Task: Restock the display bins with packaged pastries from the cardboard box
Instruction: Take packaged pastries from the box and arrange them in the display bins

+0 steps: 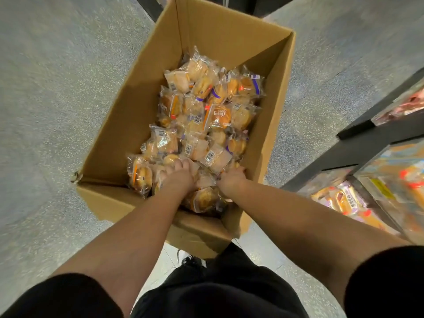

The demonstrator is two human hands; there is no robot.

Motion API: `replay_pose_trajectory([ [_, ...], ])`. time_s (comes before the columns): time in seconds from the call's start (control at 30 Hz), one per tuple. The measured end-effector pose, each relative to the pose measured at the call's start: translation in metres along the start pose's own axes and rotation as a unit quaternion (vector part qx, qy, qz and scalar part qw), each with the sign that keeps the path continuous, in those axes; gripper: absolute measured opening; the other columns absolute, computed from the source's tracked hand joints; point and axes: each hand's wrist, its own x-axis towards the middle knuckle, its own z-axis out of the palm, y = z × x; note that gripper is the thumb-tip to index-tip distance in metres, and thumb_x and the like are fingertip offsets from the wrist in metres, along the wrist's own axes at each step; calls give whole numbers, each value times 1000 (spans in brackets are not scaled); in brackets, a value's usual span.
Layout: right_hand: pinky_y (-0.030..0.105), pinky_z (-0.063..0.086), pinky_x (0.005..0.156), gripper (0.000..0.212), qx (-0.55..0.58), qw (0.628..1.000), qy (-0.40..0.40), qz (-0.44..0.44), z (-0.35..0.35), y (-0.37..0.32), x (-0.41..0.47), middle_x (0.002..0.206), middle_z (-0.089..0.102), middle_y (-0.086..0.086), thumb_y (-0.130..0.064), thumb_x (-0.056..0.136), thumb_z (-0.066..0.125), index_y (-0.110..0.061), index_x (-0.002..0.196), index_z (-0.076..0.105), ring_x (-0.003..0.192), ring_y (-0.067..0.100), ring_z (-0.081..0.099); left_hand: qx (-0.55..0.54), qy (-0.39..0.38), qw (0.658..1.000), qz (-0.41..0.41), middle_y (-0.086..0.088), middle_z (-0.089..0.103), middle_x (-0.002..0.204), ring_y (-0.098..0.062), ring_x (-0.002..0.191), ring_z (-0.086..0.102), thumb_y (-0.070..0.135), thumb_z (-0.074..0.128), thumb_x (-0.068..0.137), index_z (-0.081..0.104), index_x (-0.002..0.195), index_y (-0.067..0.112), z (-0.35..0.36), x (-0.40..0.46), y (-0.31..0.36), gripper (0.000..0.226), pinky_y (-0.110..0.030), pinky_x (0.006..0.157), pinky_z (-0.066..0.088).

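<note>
An open cardboard box point(229, 35) stands on the floor in front of me, holding a heap of clear-wrapped packaged pastries point(206, 115). Both my arms reach down into its near end. My left hand point(177, 174) lies on the pastries with its fingers spread and bent over the packets. My right hand point(231, 177) is dug into the heap beside it, fingers curled down among the packets and partly hidden. Whether either hand has a packet gripped does not show.
Display bins point(371, 193) with dark frames and clear fronts stand at the right, holding wrapped pastries. Speckled grey floor point(57, 99) surrounds the box. My dark trousers and a shoe point(190, 258) are just behind the box's near wall.
</note>
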Motion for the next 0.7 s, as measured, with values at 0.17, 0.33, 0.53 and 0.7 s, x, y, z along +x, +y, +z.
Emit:
replay_pose_trajectory([
  [0.17, 57, 42, 98, 41, 22, 999, 17, -29, -7, 7, -5, 145, 48, 11, -12, 104, 41, -19, 143, 50, 129, 40, 46, 15, 23, 1000, 3, -12, 23, 157, -37, 141, 29, 45, 56, 94, 10, 155, 17, -7, 0, 2, 82, -50, 112, 28],
  [0.33, 41, 44, 80, 28, 54, 995, 29, -75, -28, 27, -33, 126, 57, 5, -12, 101, 44, -17, 123, 59, 97, 25, 52, -104, 17, 994, 25, -13, 32, 155, -36, 135, 41, 42, 61, 90, 24, 153, 18, -29, -13, -16, 77, -47, 108, 40],
  [0.53, 43, 50, 98, 72, 245, 966, 46, -66, -65, 64, -70, 145, 51, 12, -46, 86, 68, -13, 146, 45, 125, 32, 54, -511, -21, 859, 25, -5, 62, 110, -17, 85, 60, 21, 67, 88, 46, 130, 17, -67, -62, -59, 47, -29, 71, 47],
  [0.7, 44, 51, 94, 50, 676, 722, 67, -127, -46, 73, -130, 129, 53, 10, -45, 89, 69, -20, 132, 57, 109, 31, 60, -722, -70, 680, 104, -11, 64, 101, -19, 76, 55, 17, 66, 84, 71, 96, 16, -73, -119, -92, 13, -32, 69, 45],
])
